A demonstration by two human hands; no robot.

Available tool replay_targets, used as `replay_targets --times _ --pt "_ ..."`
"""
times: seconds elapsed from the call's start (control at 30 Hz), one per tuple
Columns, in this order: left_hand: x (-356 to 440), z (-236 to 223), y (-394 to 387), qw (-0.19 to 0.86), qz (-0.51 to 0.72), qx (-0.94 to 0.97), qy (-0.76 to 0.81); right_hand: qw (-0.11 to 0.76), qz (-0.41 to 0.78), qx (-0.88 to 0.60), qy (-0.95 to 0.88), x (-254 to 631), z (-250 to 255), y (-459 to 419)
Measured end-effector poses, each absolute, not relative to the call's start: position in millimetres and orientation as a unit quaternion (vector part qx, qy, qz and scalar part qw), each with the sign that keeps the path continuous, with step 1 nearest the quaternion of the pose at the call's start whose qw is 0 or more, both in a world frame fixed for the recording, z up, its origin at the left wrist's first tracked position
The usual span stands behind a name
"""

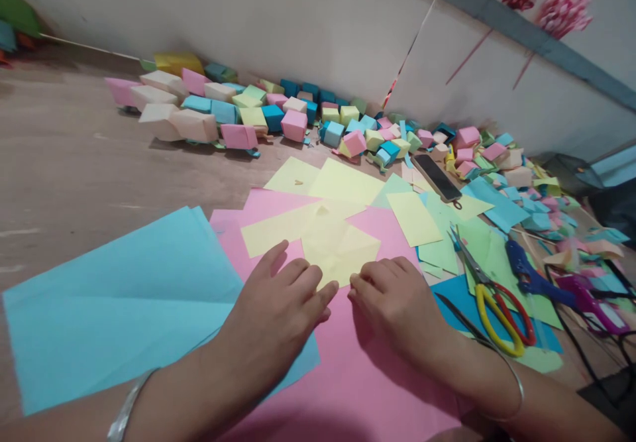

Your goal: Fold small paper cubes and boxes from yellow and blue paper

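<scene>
A creased pale yellow paper (342,250) lies on large pink sheets (377,389) in front of me. My left hand (278,316) is at its near left edge, fingers curled and thumb pressed down, with the index finger lifted a little. On the near right edge, my right hand (397,303) is closed, fingertips pinching the paper. Part of the fold is hidden by the fingers. A blue sheet (124,296) lies under my left forearm. More yellow sheets (348,180) lie just beyond the paper.
Scissors (497,303) with yellow and red handles lie on the right, beside a blue glue gun (536,276). A phone (437,177) rests farther back. Many folded paper boxes (293,125) line the wall. Green paper scraps (489,256) and dark cables (571,336) are on the right.
</scene>
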State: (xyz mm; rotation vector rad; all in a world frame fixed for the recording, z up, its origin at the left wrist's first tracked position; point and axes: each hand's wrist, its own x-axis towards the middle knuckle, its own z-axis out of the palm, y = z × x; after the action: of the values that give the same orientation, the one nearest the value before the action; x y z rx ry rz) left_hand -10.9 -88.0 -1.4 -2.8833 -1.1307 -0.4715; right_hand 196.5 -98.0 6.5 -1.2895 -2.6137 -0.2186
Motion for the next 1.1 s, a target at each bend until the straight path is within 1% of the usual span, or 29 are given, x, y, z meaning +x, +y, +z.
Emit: replay_targets --times 0.27,0.5,0.8,0.93,1.1 --pt "-9.5 -0.6 -88.1 -0.007 -0.135 -0.919 -0.37 0.037 -0.129 -0.406 -0.904 194.4 10.6 -107.7" --pt "-10.5 -0.9 -87.7 0.007 -0.153 -0.918 -0.366 0.045 -0.142 -0.414 -0.898 192.3 7.0 -111.5" --pt "-10.3 -2.7 -88.6 0.026 -0.157 -0.92 -0.359 0.002 -0.174 -0.417 -0.892 186.5 1.8 -118.6" --pt "-11.1 -3.7 -88.8 0.025 -0.163 -0.92 -0.356 -0.015 -0.184 -0.444 -0.877 186.5 2.7 -119.8" --pt "-10.8 -4.6 -87.9 0.017 -0.162 -0.922 -0.351 -0.034 -0.192 -0.44 -0.876 185.8 4.5 -121.4"
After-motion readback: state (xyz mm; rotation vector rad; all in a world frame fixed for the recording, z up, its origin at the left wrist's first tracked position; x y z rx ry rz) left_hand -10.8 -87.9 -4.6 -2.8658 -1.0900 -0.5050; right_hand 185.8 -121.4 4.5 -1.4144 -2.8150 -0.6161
